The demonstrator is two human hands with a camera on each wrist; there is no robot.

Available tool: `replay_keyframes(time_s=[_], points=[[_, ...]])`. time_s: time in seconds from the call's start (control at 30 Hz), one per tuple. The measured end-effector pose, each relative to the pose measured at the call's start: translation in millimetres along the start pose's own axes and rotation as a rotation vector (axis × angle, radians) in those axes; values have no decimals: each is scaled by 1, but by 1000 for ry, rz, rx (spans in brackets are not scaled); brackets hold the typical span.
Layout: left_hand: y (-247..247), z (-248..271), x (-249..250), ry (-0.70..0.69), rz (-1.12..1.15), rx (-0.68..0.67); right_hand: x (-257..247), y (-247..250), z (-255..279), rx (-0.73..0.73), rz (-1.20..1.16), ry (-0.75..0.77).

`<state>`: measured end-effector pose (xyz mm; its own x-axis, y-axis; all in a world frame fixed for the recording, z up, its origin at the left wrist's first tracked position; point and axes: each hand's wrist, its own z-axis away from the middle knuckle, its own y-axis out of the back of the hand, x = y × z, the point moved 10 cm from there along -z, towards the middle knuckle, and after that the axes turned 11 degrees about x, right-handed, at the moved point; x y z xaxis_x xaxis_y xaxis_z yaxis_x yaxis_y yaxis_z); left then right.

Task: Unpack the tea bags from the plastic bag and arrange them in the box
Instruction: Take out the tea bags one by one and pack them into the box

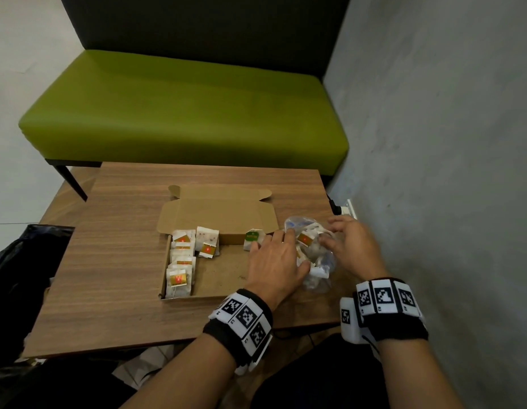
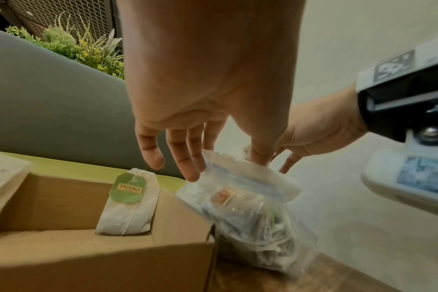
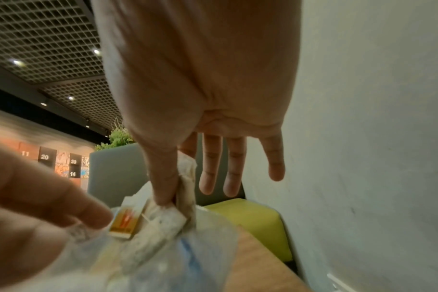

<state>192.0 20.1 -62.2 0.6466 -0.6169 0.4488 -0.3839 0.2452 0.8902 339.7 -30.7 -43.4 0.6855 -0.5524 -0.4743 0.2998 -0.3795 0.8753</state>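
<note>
Bench (image 1: 123, 290) carries an open cardboard box (image 1: 223, 214), mid. Plastic bag (image 1: 318, 278) sits against the box's right wall, full of tea bags. Film looks thin, crinkly and slippery, so steady it at the mouth. Left hand (image 1: 274, 261) spread on the bag's left side, fingers straight. Right hand (image 1: 352, 249) pinches one tea bag (image 3: 185, 189) between thumb and forefinger at the bag mouth. Light, soft, tearable paper: grip the body edge, not the string. A row of tea bags (image 1: 181, 261) fills the box's left side.

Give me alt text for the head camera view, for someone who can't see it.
A person's left hand rests on a clear plastic bag on a wooden table while the right hand pinches a tea bag inside. Beside it, an open cardboard box holds several more tea bags.
</note>
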Motion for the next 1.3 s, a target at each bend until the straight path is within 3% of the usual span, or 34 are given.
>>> replay_keyframes(time_s=[0.23,0.33,0.47,0.63,0.73,0.83,1.0,1.1,1.3], points=[[-3,1,1,2,67,-52,-6,39,1,109,-189,-6],[13,0,-3,4,139,25,-9,43,3,87,-237,20],[53,3,-10,-18,438,168,-30,40,12,-66,-366,71],[64,12,-22,-8,708,7,-70,18,28,-326,-535,133],[62,18,-36,21,800,-55,-92,9,36,-368,-605,155],[63,29,-53,146,1001,-23,-102,-1,38,-327,-711,116],[67,40,-93,369,1138,178,-104,-9,41,-92,-826,-28],[67,43,-106,444,1227,241,-111,-13,51,7,-814,-34],[64,49,-112,478,1359,197,-140,-35,68,-73,-766,95]])
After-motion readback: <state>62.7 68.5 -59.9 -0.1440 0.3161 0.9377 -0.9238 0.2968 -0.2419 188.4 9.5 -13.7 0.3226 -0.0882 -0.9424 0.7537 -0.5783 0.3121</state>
